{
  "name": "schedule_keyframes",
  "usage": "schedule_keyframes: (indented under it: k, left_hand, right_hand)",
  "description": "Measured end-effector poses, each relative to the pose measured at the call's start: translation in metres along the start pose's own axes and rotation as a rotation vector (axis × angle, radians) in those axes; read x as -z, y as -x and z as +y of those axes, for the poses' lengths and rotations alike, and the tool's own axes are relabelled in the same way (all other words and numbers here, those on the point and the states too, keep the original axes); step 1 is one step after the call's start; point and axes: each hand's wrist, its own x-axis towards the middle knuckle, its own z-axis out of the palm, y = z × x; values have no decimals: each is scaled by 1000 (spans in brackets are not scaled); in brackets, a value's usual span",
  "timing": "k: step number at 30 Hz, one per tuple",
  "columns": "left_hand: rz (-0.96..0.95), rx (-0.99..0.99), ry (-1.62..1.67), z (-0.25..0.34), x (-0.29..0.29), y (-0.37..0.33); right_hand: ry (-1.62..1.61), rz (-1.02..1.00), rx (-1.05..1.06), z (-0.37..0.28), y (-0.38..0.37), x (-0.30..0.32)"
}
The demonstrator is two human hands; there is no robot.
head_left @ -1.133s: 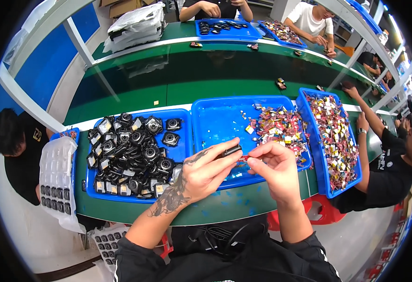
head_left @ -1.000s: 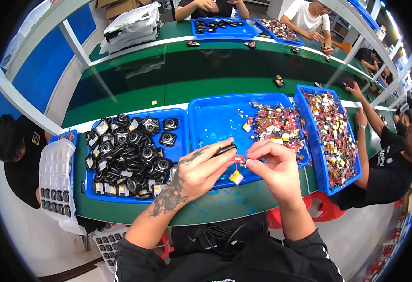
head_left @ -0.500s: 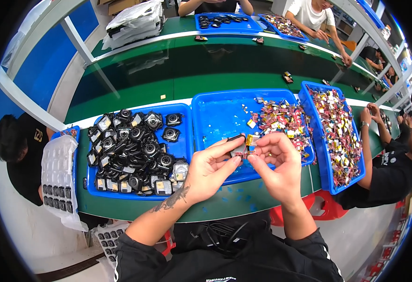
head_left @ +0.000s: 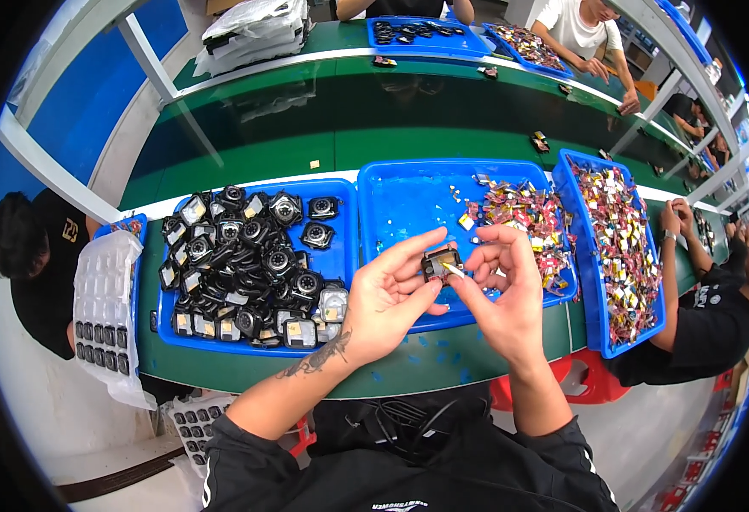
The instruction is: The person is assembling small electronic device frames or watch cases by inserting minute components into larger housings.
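Note:
My left hand (head_left: 389, 294) pinches a small black watch case (head_left: 433, 264) between thumb and fingers, its open inner side turned up. Inside the case a grey surface and a gold edge show. At the case's right side, my right hand (head_left: 511, 294) has curled fingers and its thumb against the case. A thin pale-yellow piece (head_left: 452, 269) shows by that thumb; what it is I cannot make out. Both hands are above the front of a blue tray (head_left: 400, 183) whose right part holds a heap of small parts with red and yellow bits (head_left: 524, 222).
On the left, a blue tray (head_left: 350, 230) is heaped with black watch cases (head_left: 250, 247). A deeper blue bin (head_left: 658, 299) of small parts stands right. Beyond runs a green conveyor belt (head_left: 246, 145) carrying scattered pieces. Co-workers sit across, left and right. A plastic blister tray (head_left: 105, 282) stands far left.
The watch case has turned from edge-on to showing its inside. The gold-wrapped piece at my right fingertips no longer shows there. My right fingers have shifted, and the view has moved slightly.

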Motion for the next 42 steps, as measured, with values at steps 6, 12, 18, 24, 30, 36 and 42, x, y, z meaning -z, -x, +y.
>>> schedule_keyframes:
  k: [6, 12, 18, 24, 30, 36, 42]
  left_hand:
    - [45, 26, 69, -7, 0, 0]
    - [55, -3, 84, -11, -3, 0]
    - [150, 12, 77, -13, 6, -1]
    - [384, -355, -1619, 21, 60, -21]
    - [343, -144, -1948, -2, 105, -3]
    - [344, 82, -1893, 7, 91, -14]
    - [459, -328, -1406, 31, 88, -18]
  right_hand:
    - [6, 68, 96, 7, 6, -14]
    - [24, 91, 134, 12, 5, -15]
    - [178, 41, 169, 9, -2, -28]
    - [200, -239, -59, 29, -135, -19]
    - [592, -78, -163, 103, -262, -53]
    - [808, -78, -97, 107, -257, -36]
    - [571, -363, 286, 14, -165, -25]
